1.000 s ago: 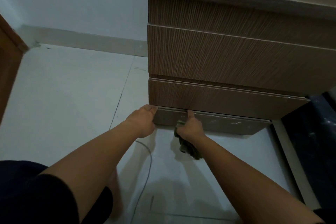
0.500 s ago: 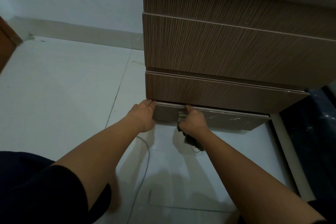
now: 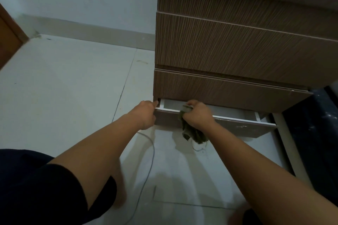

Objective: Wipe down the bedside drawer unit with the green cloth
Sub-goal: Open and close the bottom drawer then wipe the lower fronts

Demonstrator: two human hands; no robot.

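The brown wood-grain bedside drawer unit (image 3: 228, 45) stands on the floor at the upper right. Its bottom drawer (image 3: 243, 127) is pulled out a little, and its white inside edge shows. My left hand (image 3: 145, 115) grips the drawer front at its left corner. My right hand (image 3: 197, 114) holds the green cloth (image 3: 192, 132) against the top edge of the drawer front; the cloth hangs down below the hand, with loose threads trailing.
Pale floor tiles (image 3: 73, 87) spread to the left. A thin grey cable (image 3: 148, 166) runs across the floor under my left arm. A wooden door edge (image 3: 9, 42) is at the far left. A dark bed side (image 3: 314, 129) lies to the right.
The bottom drawer has slid out toward me, so its white interior is now visible. Both hands have stayed on the drawer front and moved with it.
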